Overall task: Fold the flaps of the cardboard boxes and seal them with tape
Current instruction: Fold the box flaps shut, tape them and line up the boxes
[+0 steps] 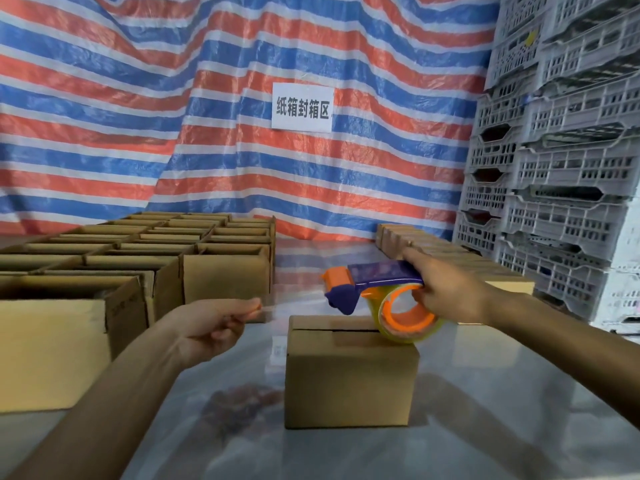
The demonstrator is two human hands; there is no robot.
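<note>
table: a pale glossy table carries everything; its near part is bare.
box in hand: a small cardboard box stands in the middle, top flaps folded down, the seam between them looks untaped.
left hand: the left hand is closed in a pinch on the free end of clear tape, drawn out to the left above the box.
right hand: the right hand is wrapped round the tape dispenser, its roll just over the box's far right top edge.
progress: folding looks done on this box; sealing is only starting.
left stock: open boxes in rows wait, flaps unfolded.
far right: closed boxes lie in a row, probably finished.
backdrop: striped tarp, a paper sign, stacked crates.
</note>
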